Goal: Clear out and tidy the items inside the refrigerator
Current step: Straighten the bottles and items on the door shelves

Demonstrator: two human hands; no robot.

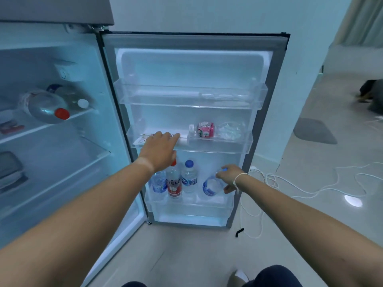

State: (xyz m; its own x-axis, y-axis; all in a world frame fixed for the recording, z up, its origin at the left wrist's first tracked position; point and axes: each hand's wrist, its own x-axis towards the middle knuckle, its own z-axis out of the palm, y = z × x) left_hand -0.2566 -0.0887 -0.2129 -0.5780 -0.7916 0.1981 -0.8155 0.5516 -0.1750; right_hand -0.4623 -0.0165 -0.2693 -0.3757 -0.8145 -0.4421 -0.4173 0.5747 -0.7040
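The fridge door (275,83) stands wide open with three clear shelves. The left hand (159,150) reaches into the middle shelf (244,146), fingers lying flat over a white packet (141,139). Further right on that shelf lie a small pink-labelled bottle (204,130) and a crumpled clear bottle (229,129). The right hand (229,177) grips a tilted blue-capped bottle (211,186) in the bottom shelf (190,210). Beside it stand a red-labelled bottle (173,183) and two blue-capped ones. White cable (290,183) trails over the floor.
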